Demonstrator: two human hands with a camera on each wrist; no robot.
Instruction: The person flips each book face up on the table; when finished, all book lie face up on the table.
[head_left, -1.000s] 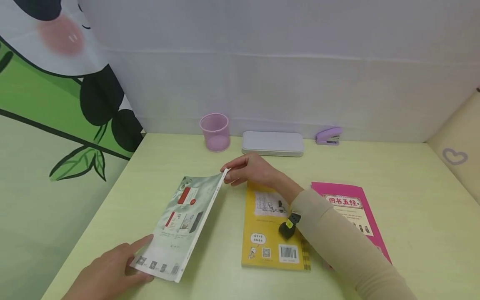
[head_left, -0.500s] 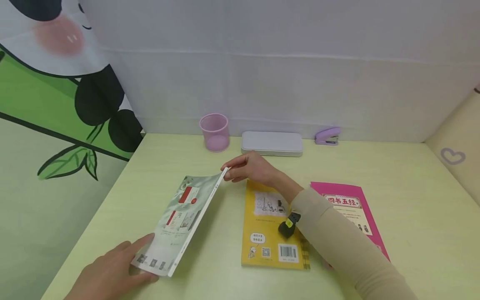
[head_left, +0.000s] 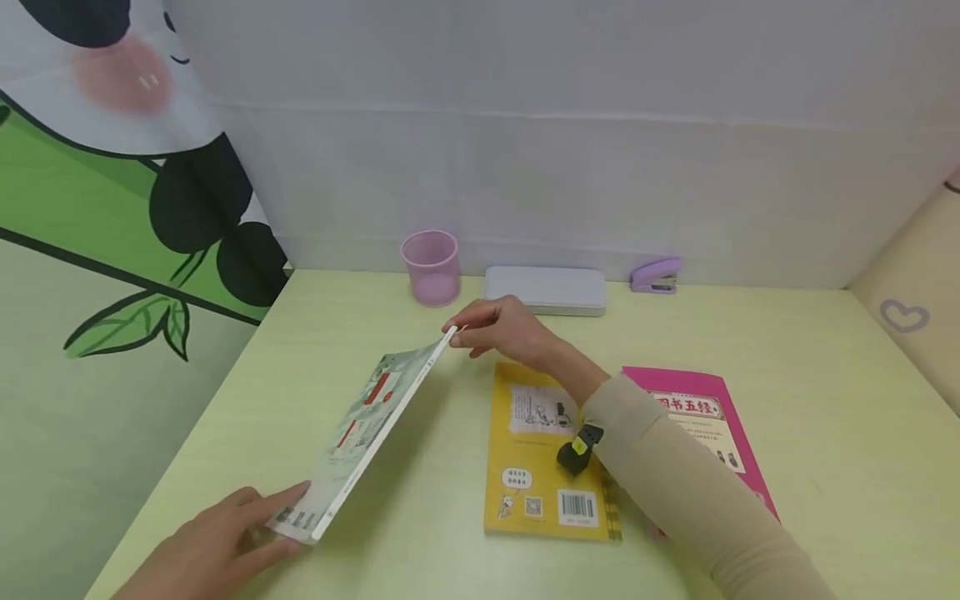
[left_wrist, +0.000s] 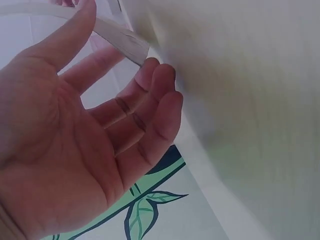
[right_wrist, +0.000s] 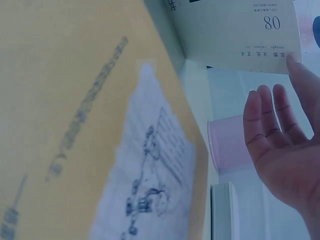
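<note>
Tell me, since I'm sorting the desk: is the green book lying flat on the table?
No: in the head view the green book is tilted up on its left edge, held between the left hand and the right hand.

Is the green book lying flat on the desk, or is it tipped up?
Tipped up: the green book stands steeply on its long edge, right hand pinching its far corner, left hand steadying the near end.

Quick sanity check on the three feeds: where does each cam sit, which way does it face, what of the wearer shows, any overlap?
Head: worn on the head, looking forward and down at the table; shows the left hand, the right hand and its sleeve, both on the green book.
Left wrist: at the left wrist, looking along the palm up at the book's near corner.
Right wrist: at the right wrist, low over the yellow book, facing the pink cup; shows fingers.
Shared: head and right wrist both show the yellow book, pink cup and green book.
</note>
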